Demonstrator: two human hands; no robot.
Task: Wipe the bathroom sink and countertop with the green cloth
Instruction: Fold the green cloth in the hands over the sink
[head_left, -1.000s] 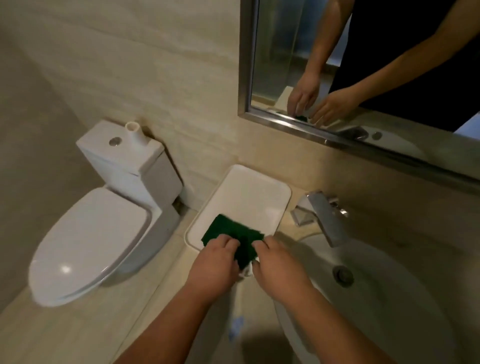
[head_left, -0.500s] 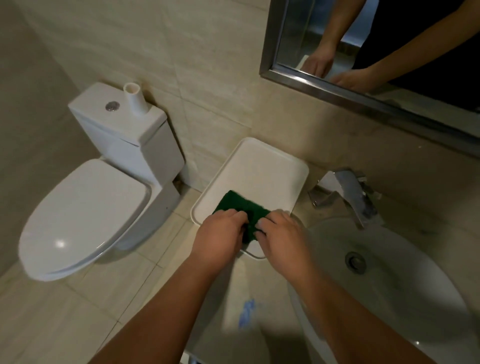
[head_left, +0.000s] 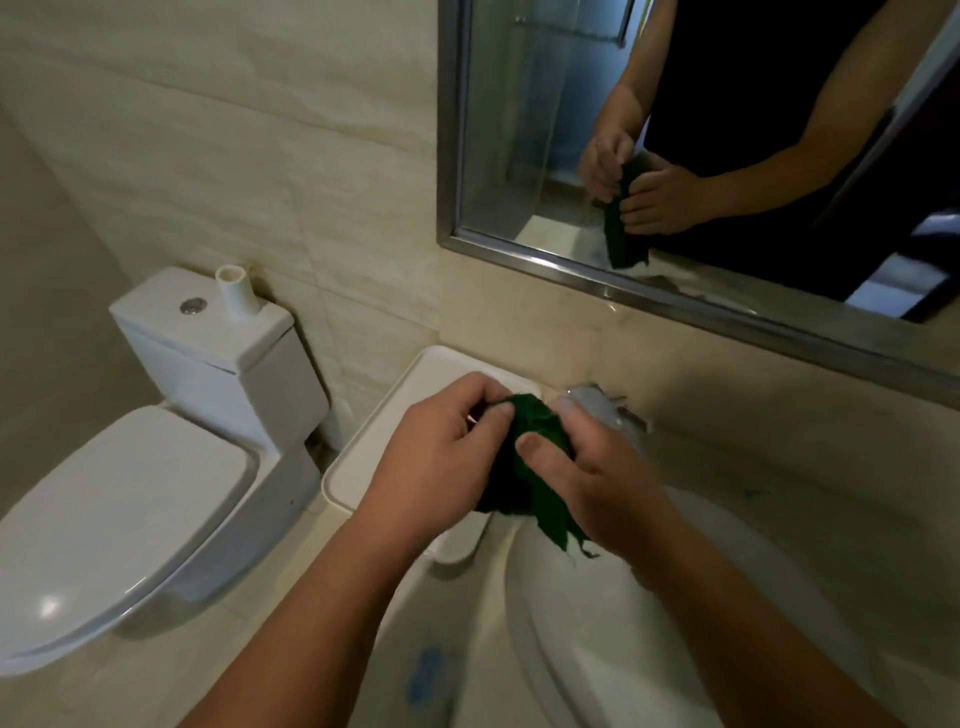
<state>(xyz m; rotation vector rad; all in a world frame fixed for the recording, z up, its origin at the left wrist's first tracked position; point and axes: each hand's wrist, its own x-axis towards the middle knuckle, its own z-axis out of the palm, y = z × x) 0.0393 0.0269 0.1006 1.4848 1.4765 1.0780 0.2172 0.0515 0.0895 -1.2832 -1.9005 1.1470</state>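
Note:
A dark green cloth (head_left: 535, 457) is bunched up in the air between both my hands, its loose corner hanging down over the sink rim. My left hand (head_left: 441, 457) grips its left side and my right hand (head_left: 592, 478) pinches its right side with thumb on top. Below and to the right lies the white oval sink (head_left: 597, 623), set in a beige countertop (head_left: 457, 649). The chrome faucet (head_left: 608, 405) is partly hidden behind my right hand.
A white rectangular tray (head_left: 374, 452) sits on the counter's left end against the wall. A white toilet (head_left: 156, 467) stands to the left with a small white tube (head_left: 236, 288) on its tank. A framed mirror (head_left: 675, 156) hangs above the sink. A blue smear (head_left: 426, 670) marks the counter.
Both hands have lifted the green cloth off the tray and bunched it up over the sink's edge. The camera has tilted up, showing more of the mirror.

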